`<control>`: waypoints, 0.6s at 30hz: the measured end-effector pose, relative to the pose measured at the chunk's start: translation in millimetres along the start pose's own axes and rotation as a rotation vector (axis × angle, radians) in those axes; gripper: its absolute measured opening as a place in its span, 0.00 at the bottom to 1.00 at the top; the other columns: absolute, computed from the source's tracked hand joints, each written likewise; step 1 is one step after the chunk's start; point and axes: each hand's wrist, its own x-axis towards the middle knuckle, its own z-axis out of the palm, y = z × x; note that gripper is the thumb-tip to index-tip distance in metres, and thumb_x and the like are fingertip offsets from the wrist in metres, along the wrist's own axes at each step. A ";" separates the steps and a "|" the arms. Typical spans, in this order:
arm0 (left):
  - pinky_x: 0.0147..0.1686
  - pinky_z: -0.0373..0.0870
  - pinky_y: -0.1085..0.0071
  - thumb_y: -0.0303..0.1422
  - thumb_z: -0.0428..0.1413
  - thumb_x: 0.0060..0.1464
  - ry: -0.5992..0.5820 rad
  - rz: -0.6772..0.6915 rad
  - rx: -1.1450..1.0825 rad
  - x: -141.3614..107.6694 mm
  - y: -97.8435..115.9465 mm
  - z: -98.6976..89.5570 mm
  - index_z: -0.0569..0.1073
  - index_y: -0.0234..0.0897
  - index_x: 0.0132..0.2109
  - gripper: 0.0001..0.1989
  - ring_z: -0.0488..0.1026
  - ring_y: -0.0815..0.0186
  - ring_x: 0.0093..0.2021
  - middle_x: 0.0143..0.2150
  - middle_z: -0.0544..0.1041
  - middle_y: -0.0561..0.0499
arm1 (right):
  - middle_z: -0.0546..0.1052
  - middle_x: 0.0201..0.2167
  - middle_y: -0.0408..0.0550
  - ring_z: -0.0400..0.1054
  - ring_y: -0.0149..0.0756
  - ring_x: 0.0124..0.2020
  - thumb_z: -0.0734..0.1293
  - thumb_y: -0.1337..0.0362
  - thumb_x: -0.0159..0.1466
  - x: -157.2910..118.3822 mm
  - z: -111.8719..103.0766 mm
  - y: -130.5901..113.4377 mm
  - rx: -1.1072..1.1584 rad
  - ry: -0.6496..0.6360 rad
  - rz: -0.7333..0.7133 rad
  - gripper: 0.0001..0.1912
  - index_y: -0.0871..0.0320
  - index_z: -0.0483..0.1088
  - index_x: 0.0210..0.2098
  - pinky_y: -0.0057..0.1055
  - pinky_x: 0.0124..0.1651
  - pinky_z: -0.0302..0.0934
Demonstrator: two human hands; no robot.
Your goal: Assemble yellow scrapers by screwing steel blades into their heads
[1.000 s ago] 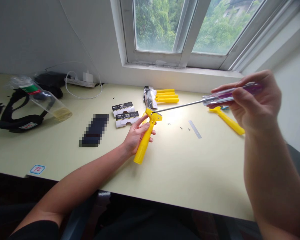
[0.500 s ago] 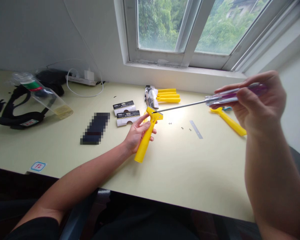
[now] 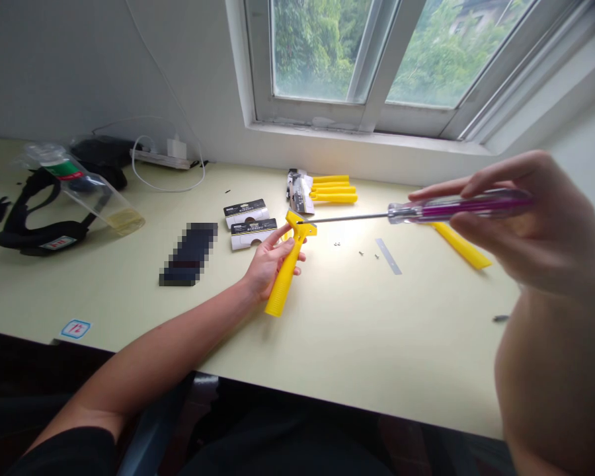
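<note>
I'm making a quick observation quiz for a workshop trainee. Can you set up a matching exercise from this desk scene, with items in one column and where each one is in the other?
Items:
1. yellow ribbed plastic scraper
2. clear-and-purple screwdriver
3. flat metal blade strip
4. white power strip

Places:
A. lying on the pale tabletop, near small screws
B. at the back of the table by the wall
C. gripped in the left hand
D. held up in the right hand

Pairs: 1-C, 2-D, 3-A, 4-B
</note>
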 end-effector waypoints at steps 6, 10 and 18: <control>0.20 0.70 0.75 0.26 0.57 0.57 0.058 0.020 0.043 1.6 -1.6 1.9 0.66 0.43 0.64 0.28 0.75 0.68 0.29 0.46 0.76 0.44 | 0.76 0.44 0.49 0.73 0.34 0.30 0.69 0.57 0.62 3.2 11.1 10.3 -0.266 0.199 0.038 0.19 0.50 0.63 0.50 0.33 0.26 0.67; 0.20 0.71 0.75 0.27 0.57 0.57 0.098 0.044 0.064 2.1 0.0 3.2 0.66 0.42 0.63 0.27 0.75 0.69 0.29 0.47 0.76 0.43 | 0.76 0.38 0.46 0.73 0.35 0.30 0.68 0.55 0.63 4.2 17.0 16.2 -0.219 0.204 0.078 0.17 0.50 0.63 0.49 0.35 0.28 0.68; 0.20 0.72 0.76 0.27 0.59 0.56 0.116 0.101 0.098 4.1 2.0 0.6 0.68 0.42 0.62 0.27 0.76 0.68 0.30 0.48 0.77 0.44 | 0.75 0.39 0.46 0.72 0.34 0.30 0.66 0.55 0.65 6.3 17.7 21.3 -0.150 0.131 0.147 0.17 0.49 0.63 0.50 0.37 0.31 0.71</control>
